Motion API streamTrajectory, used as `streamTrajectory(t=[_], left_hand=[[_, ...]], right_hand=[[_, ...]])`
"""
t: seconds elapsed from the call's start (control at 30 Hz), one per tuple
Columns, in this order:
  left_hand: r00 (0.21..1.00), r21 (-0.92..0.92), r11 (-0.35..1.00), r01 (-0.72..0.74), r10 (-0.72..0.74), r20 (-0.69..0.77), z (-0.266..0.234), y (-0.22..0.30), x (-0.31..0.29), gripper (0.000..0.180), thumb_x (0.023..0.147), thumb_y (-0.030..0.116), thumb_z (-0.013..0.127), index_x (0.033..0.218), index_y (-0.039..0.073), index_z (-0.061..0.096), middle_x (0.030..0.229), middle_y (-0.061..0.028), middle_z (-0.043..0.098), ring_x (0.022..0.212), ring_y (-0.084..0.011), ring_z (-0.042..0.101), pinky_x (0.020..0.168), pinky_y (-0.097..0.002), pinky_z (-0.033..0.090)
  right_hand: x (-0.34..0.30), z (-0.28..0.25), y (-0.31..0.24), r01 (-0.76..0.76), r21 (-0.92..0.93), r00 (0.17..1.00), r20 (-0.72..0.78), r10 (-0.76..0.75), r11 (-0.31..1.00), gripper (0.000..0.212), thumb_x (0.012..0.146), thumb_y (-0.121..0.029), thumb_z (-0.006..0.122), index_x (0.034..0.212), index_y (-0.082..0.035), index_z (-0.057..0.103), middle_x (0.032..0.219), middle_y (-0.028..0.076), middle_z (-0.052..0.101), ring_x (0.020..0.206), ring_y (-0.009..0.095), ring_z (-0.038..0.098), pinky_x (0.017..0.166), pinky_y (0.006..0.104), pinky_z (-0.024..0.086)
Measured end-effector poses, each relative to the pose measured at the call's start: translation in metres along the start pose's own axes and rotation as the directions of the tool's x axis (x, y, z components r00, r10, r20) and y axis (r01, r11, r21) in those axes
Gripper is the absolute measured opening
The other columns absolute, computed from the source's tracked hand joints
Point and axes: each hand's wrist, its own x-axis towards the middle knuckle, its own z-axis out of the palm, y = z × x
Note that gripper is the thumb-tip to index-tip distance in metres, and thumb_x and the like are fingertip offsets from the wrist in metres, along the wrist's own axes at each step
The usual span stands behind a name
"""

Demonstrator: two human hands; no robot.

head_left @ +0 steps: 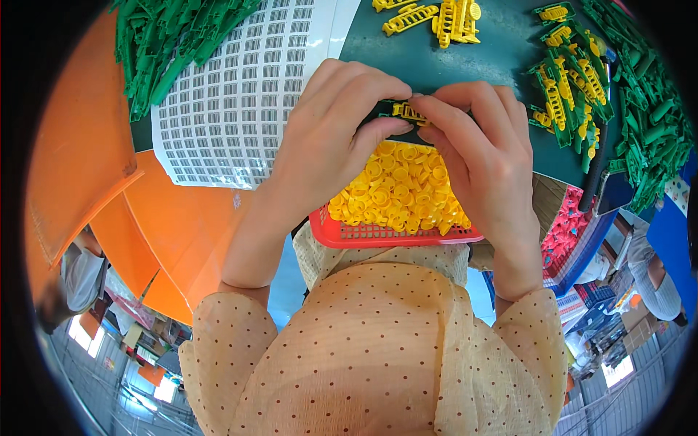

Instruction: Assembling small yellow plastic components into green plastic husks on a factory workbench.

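A small yellow plastic piece with ladder-like slots [408,112], set against a green part, is pinched between my two hands above the dark green tabletop [502,65]. My left hand [331,120] closes thumb and fingers on its left end. At the other end, the fingertips of my right hand [483,138] are pressed together over it and partly hide it. Just below my hands, a red basket [352,237] is filled with small round yellow plastic caps [396,185]. Loose yellow slotted pieces [458,22] lie on the table beyond my hands.
Green parts with yellow pieces in them [567,87] lie to the right, beside a heap of green parts [654,123]. Another green heap [171,43] rests on a label sheet [240,94] at the left. Orange panels [171,225] flank the table. Other people are visible at both sides.
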Motion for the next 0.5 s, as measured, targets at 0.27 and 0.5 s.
streamTrajectory(t=[0.27,0.5], left_hand=[[0.995,-0.020,0.995,-0.102,0.101,-0.027,0.003,-0.007,0.000,0.033,0.073,-0.002,0.080,0.102,0.006,0.068,0.095,-0.0072,0.068,0.089,-0.0238,0.064,0.076,-0.0321,0.052],[0.970,0.028,0.972,-0.235,0.236,-0.059,0.010,-0.014,-0.005,0.028,0.073,0.000,0.077,0.099,0.005,0.070,0.094,-0.0061,0.066,0.088,-0.0246,0.061,0.073,-0.0328,0.051]], right_hand=[[-0.001,0.000,-0.002,-0.017,-0.032,1.000,0.002,0.017,0.999,0.029,0.075,-0.002,0.075,0.103,-0.010,0.071,0.097,0.003,0.062,0.087,0.024,0.058,0.074,0.0357,0.044],[0.000,0.001,-0.003,-0.087,0.024,0.996,-0.022,0.088,0.996,0.025,0.074,-0.003,0.077,0.097,-0.008,0.069,0.095,0.004,0.061,0.086,0.025,0.057,0.075,0.0365,0.044]])
